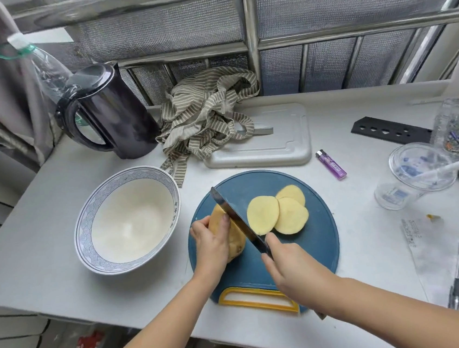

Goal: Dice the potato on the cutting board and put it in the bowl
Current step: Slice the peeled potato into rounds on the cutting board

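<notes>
Slicing potato (233, 237), knife (239, 221), right hand (292, 269)

My cutting board (301, 251) is dark blue with a yellow handle loop. On it the potato (233, 238) shows tan skin, and its slices (278, 214) are pale yellow. Left of the board, the bowl (87, 231) is white inside with a blue wave pattern round the rim. Behind the board lie a beige-and-white striped cloth (205, 114), a black kettle (114, 112) and a purple lighter (330, 164), all on the pale grey worktop (48, 263).
</notes>
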